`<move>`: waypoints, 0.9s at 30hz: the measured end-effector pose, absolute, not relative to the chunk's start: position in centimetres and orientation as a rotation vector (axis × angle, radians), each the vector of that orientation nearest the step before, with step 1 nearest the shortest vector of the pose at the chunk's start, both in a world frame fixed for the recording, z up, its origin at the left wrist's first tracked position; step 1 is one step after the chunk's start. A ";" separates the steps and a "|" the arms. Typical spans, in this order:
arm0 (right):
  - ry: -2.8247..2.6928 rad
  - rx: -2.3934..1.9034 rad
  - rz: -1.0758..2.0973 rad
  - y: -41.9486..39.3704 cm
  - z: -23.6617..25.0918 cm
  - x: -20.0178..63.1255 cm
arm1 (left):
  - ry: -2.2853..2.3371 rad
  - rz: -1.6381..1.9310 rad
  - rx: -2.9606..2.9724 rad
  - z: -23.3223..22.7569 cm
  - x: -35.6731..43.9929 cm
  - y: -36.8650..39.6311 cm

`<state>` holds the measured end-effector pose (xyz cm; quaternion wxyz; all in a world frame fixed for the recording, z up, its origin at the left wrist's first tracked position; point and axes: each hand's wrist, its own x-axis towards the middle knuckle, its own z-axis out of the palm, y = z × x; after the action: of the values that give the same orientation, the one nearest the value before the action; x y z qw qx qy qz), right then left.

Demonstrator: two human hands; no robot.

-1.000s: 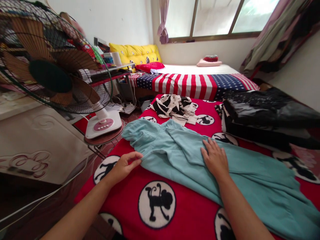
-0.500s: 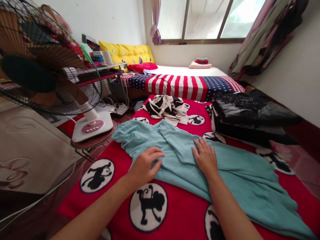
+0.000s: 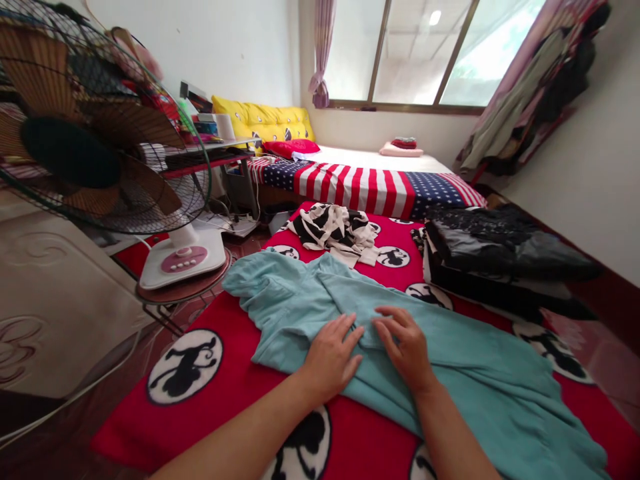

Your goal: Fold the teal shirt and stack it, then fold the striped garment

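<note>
Both hands, left hand (image 3: pixel 330 357) and right hand (image 3: pixel 407 347), press open fingers flat on a teal garment (image 3: pixel 470 373) spread across the red blanket (image 3: pixel 200 400), near its edge.

Soft matt teal cotton-like garment (image 3: pixel 450 373) lies on fuzzy red fleece blanket w/ black monkey prints (image 3: pixel 220 393). Black folded bag (image 3: pixel 505 247): glossy plastic. Round fan grille (image 3: pixel 100 120): thin metal wire.

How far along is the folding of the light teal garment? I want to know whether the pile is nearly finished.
Early. The light teal cotton garment lies spread on the red fleece blanket with monkey circles, one flap already folded across its middle. The left hand and right hand press flat on it, side by side. The garment's long lower part lies unfolded, and a crumpled black-and-white striped garment waits behind, untouched.
</note>
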<state>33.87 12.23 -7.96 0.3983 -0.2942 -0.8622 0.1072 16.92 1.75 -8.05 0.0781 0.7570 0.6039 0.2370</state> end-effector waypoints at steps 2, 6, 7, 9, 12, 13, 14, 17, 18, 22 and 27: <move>-2.297 -0.709 0.333 12.1 -7.8 33.5 | 1.785 0.756 2.230 -7.7 16.5 1.1; -2.295 -0.750 0.366 12.5 -8.2 33.3 | 1.668 1.017 2.099 -6.5 13.4 0.1; -2.288 -0.754 0.371 12.6 -8.4 33.3 | 1.715 1.143 2.050 -6.2 12.1 -0.1; -2.271 -0.762 0.378 12.6 -8.5 33.4 | 1.963 1.436 1.904 -5.7 8.7 -0.4; -2.256 -0.776 0.385 12.6 -8.6 33.4 | 2.368 1.816 1.438 -5.9 3.0 -0.5; -2.255 -0.780 0.387 12.6 -8.6 33.4 | 2.394 1.894 1.227 -6.2 1.2 -0.4; -2.253 -0.785 0.390 12.6 -8.5 33.4 | 2.371 1.948 1.006 -6.5 -0.4 -0.3; -2.248 -0.794 0.399 12.6 -8.5 33.3 | 2.194 1.980 0.611 -7.3 -3.8 0.6; -2.245 -0.797 0.404 12.6 -8.6 33.3 | 2.146 1.968 0.588 -7.3 -4.4 1.0; -2.225 -0.812 0.441 12.7 -8.7 33.3 | 2.055 1.959 0.694 -4.6 -3.8 2.8; -2.133 -0.843 0.528 12.7 -8.7 33.4 | 1.815 1.833 1.550 2.4 4.8 3.1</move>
<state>33.40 12.74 -8.75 0.3839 -0.3306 -0.8370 0.2070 4.79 3.06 2.40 0.0663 0.5140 0.6017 0.6077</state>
